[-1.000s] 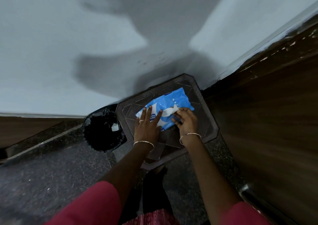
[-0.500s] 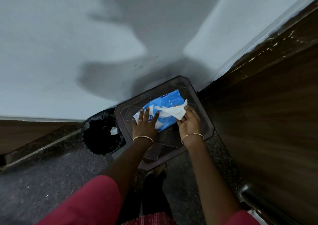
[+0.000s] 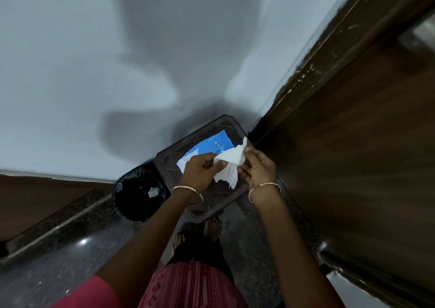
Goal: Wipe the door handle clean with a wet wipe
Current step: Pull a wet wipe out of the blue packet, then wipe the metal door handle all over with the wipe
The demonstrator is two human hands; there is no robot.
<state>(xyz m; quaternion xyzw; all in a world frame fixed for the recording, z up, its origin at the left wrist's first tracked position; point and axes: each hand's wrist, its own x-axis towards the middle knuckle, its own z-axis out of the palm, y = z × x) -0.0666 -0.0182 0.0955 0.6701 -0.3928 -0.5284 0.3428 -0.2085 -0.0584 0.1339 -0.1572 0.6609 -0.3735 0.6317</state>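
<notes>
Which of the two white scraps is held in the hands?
The large crumpled white wet wipe, pinched between the left hand and the right hand above the dark brown tray. The small white scrap lies untouched inside the black bin bag.

Door (image 3: 353, 178) close on my right hand (image 3: 257, 166), wall (image 3: 70, 72) ahead. Stool (image 3: 167, 164) below, bin (image 3: 138, 194) beside it; open air above.

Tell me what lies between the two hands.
In the head view, a white wipe stretches between the left hand and the right hand, pinched by both, over the blue pack on the dark stool.
</notes>
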